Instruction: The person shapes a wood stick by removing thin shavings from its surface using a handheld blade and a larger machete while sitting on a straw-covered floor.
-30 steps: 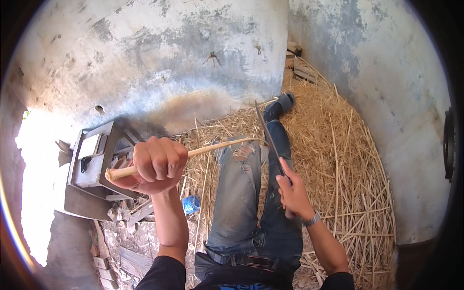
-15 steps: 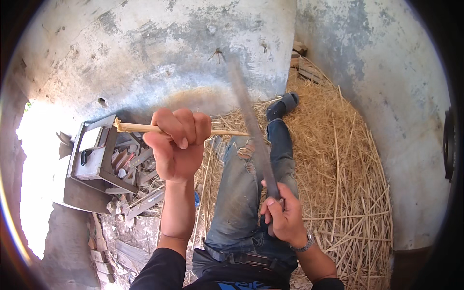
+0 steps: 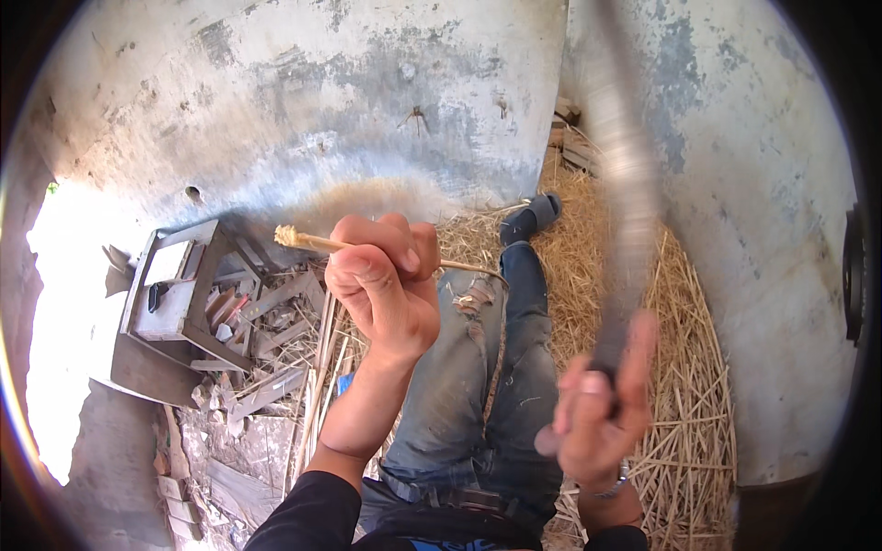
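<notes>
At the far left of the frame we see a bright opening, and beside it a worn wooden cabinet point(image 3: 165, 317), tilted, with broken wood scraps point(image 3: 271, 344) to its right. Just left of centre, the left hand point(image 3: 384, 286) is closed around a pale stick point(image 3: 310, 241). The frayed, thicker end pokes out to the left of the fist; the thinner part runs out on the right, above the jeans point(image 3: 436, 395), and bends over and down at its tip.

We judge the stick light and dry, fairly stiff at the thick end but springy and easy to split at the thin one, so the firmest hold is near the frayed end, where the fist sits.

Right of centre, the right hand point(image 3: 602, 418) grips a long knife point(image 3: 629, 197) by its dark handle, the blade rising toward the top of the frame. The blade is too blurred for us to tell its edge. We expect it to feel rigid and heavier than the stick, and safe to hold only by the handle. Behind it, loose straw point(image 3: 684, 367) fills the floor up to the right-hand wall point(image 3: 772, 239).
</notes>
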Motion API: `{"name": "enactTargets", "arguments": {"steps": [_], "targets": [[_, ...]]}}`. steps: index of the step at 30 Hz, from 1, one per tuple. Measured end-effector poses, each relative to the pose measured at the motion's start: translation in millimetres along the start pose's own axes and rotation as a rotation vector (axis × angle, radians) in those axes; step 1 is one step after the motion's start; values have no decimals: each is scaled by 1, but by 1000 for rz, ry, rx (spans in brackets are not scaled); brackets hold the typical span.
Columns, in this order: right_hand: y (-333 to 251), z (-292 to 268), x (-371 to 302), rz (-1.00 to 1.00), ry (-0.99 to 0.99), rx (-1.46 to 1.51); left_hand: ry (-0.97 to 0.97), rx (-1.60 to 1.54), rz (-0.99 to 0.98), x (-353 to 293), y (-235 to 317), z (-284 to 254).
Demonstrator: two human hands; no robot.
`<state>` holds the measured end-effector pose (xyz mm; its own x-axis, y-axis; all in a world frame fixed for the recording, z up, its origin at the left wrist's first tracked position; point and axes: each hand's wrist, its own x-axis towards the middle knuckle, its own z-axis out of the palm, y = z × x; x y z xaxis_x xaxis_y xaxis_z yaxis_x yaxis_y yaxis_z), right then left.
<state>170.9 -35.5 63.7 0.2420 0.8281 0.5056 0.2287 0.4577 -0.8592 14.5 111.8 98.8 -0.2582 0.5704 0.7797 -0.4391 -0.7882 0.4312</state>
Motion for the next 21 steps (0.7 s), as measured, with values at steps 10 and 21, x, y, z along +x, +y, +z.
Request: {"name": "enactTargets", "arguments": {"steps": [10, 21], "targets": [[5, -29, 1, 210, -184, -212, 74, -48, -28, -12, 7, -17], [12, -23, 1, 191, -409, -334, -17, -71, -49, -16, 12, -12]]}}
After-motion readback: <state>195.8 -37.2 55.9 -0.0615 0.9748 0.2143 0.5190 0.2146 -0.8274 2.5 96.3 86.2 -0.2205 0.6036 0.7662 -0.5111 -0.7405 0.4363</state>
